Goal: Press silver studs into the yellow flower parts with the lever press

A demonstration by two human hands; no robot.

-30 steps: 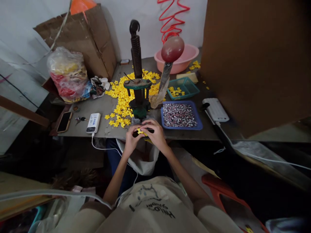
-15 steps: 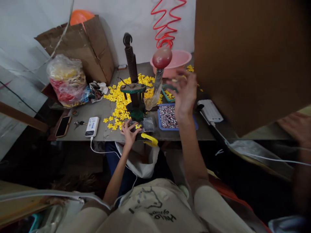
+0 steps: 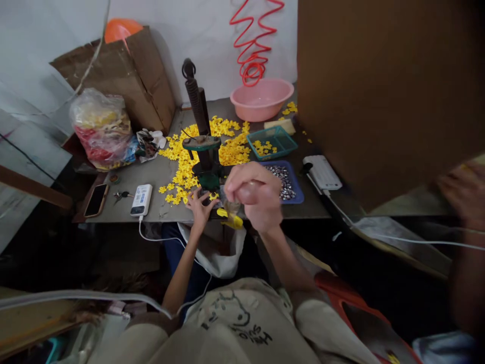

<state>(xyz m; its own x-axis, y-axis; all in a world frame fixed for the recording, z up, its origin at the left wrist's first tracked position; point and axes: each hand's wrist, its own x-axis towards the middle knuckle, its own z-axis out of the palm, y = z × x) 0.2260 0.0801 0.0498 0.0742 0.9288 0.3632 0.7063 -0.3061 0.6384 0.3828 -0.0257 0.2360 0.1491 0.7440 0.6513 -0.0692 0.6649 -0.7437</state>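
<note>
A green hand press [image 3: 200,146] stands near the table's front edge. My right hand [image 3: 253,196] is closed round the press lever's knob, which is pulled down towards me and mostly hidden in the fist. My left hand [image 3: 199,203] lies with fingers spread on the press base, fingertips beside a small yellow flower-shaped piece [image 3: 213,196]. A pile of the same yellow pieces [image 3: 227,146] covers the table behind the press. A blue tray of small metal parts [image 3: 291,188] sits right of the press, partly hidden by my right hand.
A teal tray [image 3: 271,142], pink basin [image 3: 261,98], white device [image 3: 322,172], power bank [image 3: 141,198], phone [image 3: 96,200], keys [image 3: 122,194], plastic bag [image 3: 100,129] and cardboard box [image 3: 129,76] sit around. A brown board [image 3: 379,91] fills the right. Another person's blurred hand [image 3: 464,189] is far right.
My right hand left the press base, rose to the lever's knob, grasped it and swung it down towards me. The left hand stayed at the base.
</note>
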